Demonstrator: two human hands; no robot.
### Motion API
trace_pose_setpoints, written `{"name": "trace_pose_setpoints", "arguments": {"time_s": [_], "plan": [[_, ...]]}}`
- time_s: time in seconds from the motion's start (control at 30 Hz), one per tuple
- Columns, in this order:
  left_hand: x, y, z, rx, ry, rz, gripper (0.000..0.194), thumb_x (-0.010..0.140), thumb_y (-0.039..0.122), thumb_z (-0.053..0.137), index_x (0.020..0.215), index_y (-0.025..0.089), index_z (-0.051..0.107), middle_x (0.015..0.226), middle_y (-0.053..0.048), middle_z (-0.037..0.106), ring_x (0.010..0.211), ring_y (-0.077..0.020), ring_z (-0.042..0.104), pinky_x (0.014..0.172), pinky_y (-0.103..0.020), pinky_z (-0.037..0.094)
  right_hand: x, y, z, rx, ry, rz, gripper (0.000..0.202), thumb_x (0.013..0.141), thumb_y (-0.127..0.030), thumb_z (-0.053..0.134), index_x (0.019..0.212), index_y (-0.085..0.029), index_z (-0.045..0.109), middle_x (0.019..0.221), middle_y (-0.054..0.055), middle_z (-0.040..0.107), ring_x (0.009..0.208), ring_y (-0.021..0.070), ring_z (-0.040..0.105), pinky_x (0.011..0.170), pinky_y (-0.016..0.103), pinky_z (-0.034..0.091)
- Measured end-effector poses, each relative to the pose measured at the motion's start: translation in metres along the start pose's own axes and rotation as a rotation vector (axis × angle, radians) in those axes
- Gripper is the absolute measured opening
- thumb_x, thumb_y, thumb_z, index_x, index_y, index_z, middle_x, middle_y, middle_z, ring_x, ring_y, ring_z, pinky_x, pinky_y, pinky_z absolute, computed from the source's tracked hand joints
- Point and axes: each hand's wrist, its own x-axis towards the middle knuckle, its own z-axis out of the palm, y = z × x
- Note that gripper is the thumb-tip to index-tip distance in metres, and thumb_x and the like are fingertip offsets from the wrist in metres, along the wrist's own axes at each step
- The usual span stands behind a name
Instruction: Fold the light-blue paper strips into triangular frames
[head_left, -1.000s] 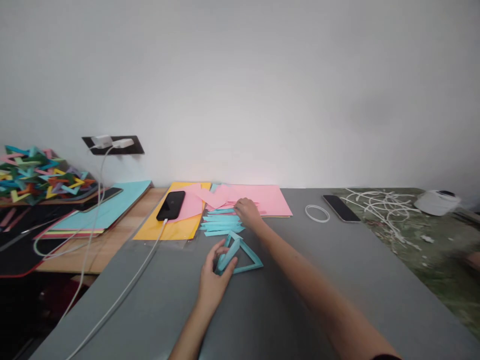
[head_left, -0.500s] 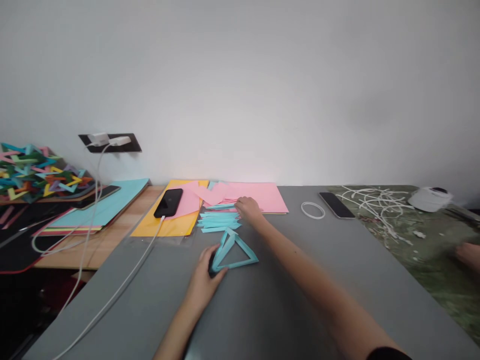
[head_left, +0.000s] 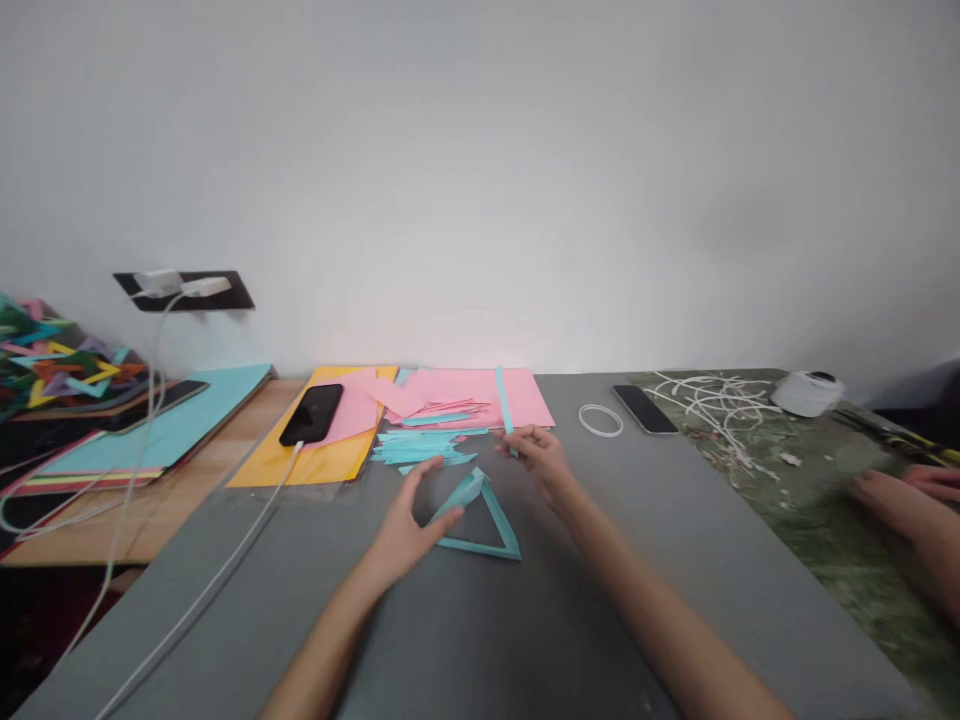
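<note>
A narrow light-blue paper strip point(head_left: 504, 400) stands up from my right hand point(head_left: 536, 455), pinched at its lower end. My left hand point(head_left: 409, 528) has its thumb and fingers spread, over the left side of a light-blue folded paper triangle point(head_left: 491, 549) that lies on the grey table point(head_left: 450, 640). Whether the thumb touches the triangle, I cannot tell. Just behind the triangle is a pile of light-blue paper strips point(head_left: 420, 445). Pink paper strips point(head_left: 457, 408) lie beyond that pile, on pink sheets point(head_left: 532, 395).
At left, a black phone point(head_left: 312, 414) with a white cable point(head_left: 217, 600) rests on yellow sheets point(head_left: 255, 465). A white cable ring point(head_left: 600, 420) and another phone point(head_left: 645, 409) lie to the right. Farther right are white cords point(head_left: 716, 400) and another person's hands point(head_left: 900, 505). Colourful folded paper shapes point(head_left: 67, 365) are heaped far left.
My right hand has come back from the piles with a light-blue strip. My left hand has opened from its grip on the triangle, which now lies flatter. The view has turned slightly right.
</note>
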Motion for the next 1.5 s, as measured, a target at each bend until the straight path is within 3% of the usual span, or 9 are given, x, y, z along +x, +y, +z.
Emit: {"name": "trace_pose_setpoints", "arguments": {"time_s": [0.17,0.3,0.4,0.5,0.63,0.9,1.17,1.37,1.5], "plan": [[0.026,0.046,0.016,-0.223,0.05,-0.02,0.044,0.069,0.036,0.065,0.107,0.017,0.055,0.105,-0.012,0.063,0.098,-0.0223,0.059,0.086,-0.038,0.045,-0.059,-0.03,-0.002,0.445,-0.112,0.189,0.024,0.061,-0.029,0.074,0.063,-0.019,0.052,0.075,0.002,0.07,0.051,0.0124,0.062,0.061,0.03,0.049],[0.025,0.071,0.033,-0.351,0.051,-0.029,0.036,0.07,0.035,0.065,0.099,0.015,0.059,0.095,-0.01,0.066,0.088,-0.0193,0.062,0.078,-0.031,0.049,-0.092,-0.05,-0.005,0.352,-0.246,0.189,0.018,0.064,-0.023,0.073,0.064,-0.019,0.055,0.076,0.003,0.069,0.053,0.0138,0.062,0.059,0.03,0.049],[0.015,0.079,0.043,-0.302,0.182,-0.034,0.034,0.063,0.033,0.071,0.091,0.015,0.061,0.088,-0.007,0.066,0.073,-0.0154,0.063,0.064,-0.024,0.049,-0.105,-0.056,-0.009,0.101,-0.203,0.105,0.013,0.067,-0.023,0.07,0.063,-0.02,0.058,0.074,0.003,0.068,0.064,0.0153,0.063,0.064,0.03,0.048],[0.005,0.077,0.048,-0.283,0.301,0.022,0.028,0.061,0.032,0.073,0.082,0.016,0.061,0.086,-0.005,0.064,0.068,-0.0126,0.06,0.055,-0.02,0.046,-0.112,-0.054,-0.014,-0.131,-0.188,0.028,0.008,0.07,-0.024,0.066,0.065,-0.022,0.061,0.074,0.003,0.066,0.074,0.0178,0.062,0.07,0.031,0.046],[-0.001,0.066,0.05,-0.342,0.284,-0.031,0.024,0.061,0.033,0.071,0.076,0.015,0.063,0.086,-0.006,0.066,0.065,-0.0125,0.059,0.055,-0.021,0.049,-0.117,-0.048,-0.016,-0.227,-0.219,-0.002,0.009,0.071,-0.025,0.065,0.066,-0.022,0.058,0.075,0.002,0.062,0.076,0.0177,0.058,0.073,0.031,0.043],[-0.01,0.05,0.05,-0.401,0.054,-0.22,0.035,0.059,0.03,0.073,0.089,0.013,0.068,0.063,-0.003,0.066,0.057,-0.0137,0.06,0.055,-0.024,0.05,-0.095,-0.044,0.001,0.217,-0.161,0.149,0.024,0.074,-0.036,0.063,0.089,-0.023,0.05,0.073,-0.003,0.053,0.064,0.0105,0.05,0.059,0.022,0.041],[-0.009,0.035,0.043,-0.45,0.092,-0.247,0.031,0.062,0.036,0.071,0.082,0.013,0.066,0.086,-0.01,0.07,0.08,-0.0201,0.065,0.071,-0.03,0.053,-0.087,-0.032,0.009,0.117,-0.193,0.195,0.023,0.072,-0.041,0.064,0.08,-0.019,0.066,0.073,0.002,0.063,0.068,0.0137,0.057,0.064,0.025,0.044],[-0.009,0.033,0.048,-0.384,0.159,-0.155,0.027,0.062,0.031,0.071,0.083,0.014,0.065,0.076,-0.006,0.069,0.073,-0.0176,0.065,0.069,-0.029,0.052,-0.085,-0.035,0.012,0.099,-0.15,0.173,0.021,0.068,-0.039,0.066,0.072,-0.019,0.062,0.067,-0.001,0.058,0.062,0.0115,0.052,0.06,0.023,0.042],[0.005,0.024,0.044,-0.159,0.303,0.002,0.022,0.071,0.034,0.063,0.086,0.017,0.065,0.089,-0.006,0.067,0.082,-0.017,0.061,0.075,-0.028,0.048,-0.069,-0.042,0.012,0.08,-0.094,0.155,0.022,0.069,-0.04,0.065,0.072,-0.018,0.061,0.067,0.0,0.058,0.063,0.0119,0.052,0.06,0.024,0.041]]}}
